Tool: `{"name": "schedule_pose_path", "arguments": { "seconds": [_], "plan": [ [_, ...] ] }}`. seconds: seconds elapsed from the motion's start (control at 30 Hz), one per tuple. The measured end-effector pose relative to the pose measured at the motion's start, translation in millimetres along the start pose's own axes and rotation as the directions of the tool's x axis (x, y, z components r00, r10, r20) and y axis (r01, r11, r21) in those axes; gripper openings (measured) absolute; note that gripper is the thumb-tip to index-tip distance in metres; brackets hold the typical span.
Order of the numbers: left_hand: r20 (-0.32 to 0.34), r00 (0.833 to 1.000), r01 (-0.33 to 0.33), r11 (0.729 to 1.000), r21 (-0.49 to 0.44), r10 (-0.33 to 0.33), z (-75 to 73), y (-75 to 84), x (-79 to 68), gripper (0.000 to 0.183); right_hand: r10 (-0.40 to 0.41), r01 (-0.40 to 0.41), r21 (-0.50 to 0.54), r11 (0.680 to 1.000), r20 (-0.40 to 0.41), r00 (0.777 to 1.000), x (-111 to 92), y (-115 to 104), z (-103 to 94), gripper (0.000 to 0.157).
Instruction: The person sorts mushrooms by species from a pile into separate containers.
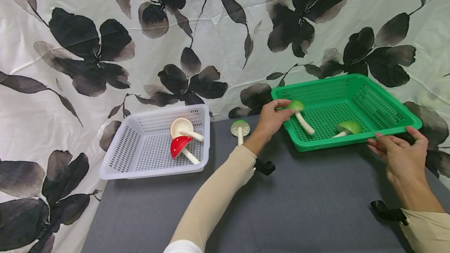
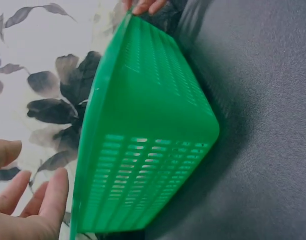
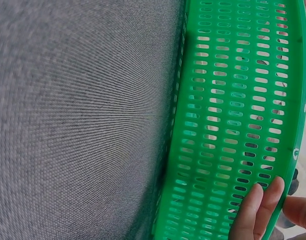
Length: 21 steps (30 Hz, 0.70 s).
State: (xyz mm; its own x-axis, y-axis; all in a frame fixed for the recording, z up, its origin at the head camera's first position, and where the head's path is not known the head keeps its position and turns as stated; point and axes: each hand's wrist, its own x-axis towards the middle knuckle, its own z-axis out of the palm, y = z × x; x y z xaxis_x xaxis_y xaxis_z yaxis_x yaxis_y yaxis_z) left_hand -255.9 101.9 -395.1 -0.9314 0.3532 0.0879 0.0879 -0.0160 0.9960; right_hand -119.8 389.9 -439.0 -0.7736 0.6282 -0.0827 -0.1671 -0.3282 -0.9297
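Observation:
My left hand (image 1: 275, 117) is at the left end of the green basket (image 1: 351, 141), fingertips beside the cap of a green-capped toy mushroom (image 1: 297, 106). In the left wrist view its fingers (image 2: 55, 197) are spread apart, and no mushroom shows between them. The right hand (image 1: 404, 155) grips the basket's front right rim, fingers against the outer wall and thumb over the edge. A second green-capped mushroom (image 1: 351, 127) lies in the basket, partly hidden by the front wall. Left of the basket, another green-capped mushroom (image 1: 240, 129) lies on the table, its stem partly behind my left arm.
A white basket (image 1: 116, 175) stands on the left with two red-capped toy mushrooms (image 1: 180, 146) inside, one showing its pale underside. Both baskets are on a grey table (image 1: 309, 202). Behind hangs a floral curtain (image 1: 239, 50).

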Motion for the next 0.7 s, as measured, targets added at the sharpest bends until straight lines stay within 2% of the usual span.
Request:
{"name": "schedule_pose_path", "arguments": {
  "seconds": [0.1,0.27,0.5,0.7],
  "plan": [
    [0.017,1.0,-0.009,0.996,-0.092,0.011,-13.3,-2.6,-6.9,0.032,-0.004,0.004,-0.017,1.0,-0.007,1.0,-1,1,0.5,0.092],
    [-0.004,1.0,-0.012,0.977,-0.212,0.011,-37.4,-12.7,-17.2,0.032,-0.007,0.006,-0.034,0.999,-0.019,1.0,0,1,0.9,0.09],
    [-0.06,0.998,-0.009,0.969,-0.248,-0.006,-67.8,-24.8,-34.5,0.028,0.002,-0.003,-0.038,0.999,-0.022,1.0,0,4,-0.1,0.091],
    [-0.111,0.994,-0.016,0.963,-0.269,-0.014,-87.5,-35.0,-45.4,0.029,0.001,-0.002,-0.043,0.999,-0.034,0.999,1,7,0.2,0.089]
  ]
}}
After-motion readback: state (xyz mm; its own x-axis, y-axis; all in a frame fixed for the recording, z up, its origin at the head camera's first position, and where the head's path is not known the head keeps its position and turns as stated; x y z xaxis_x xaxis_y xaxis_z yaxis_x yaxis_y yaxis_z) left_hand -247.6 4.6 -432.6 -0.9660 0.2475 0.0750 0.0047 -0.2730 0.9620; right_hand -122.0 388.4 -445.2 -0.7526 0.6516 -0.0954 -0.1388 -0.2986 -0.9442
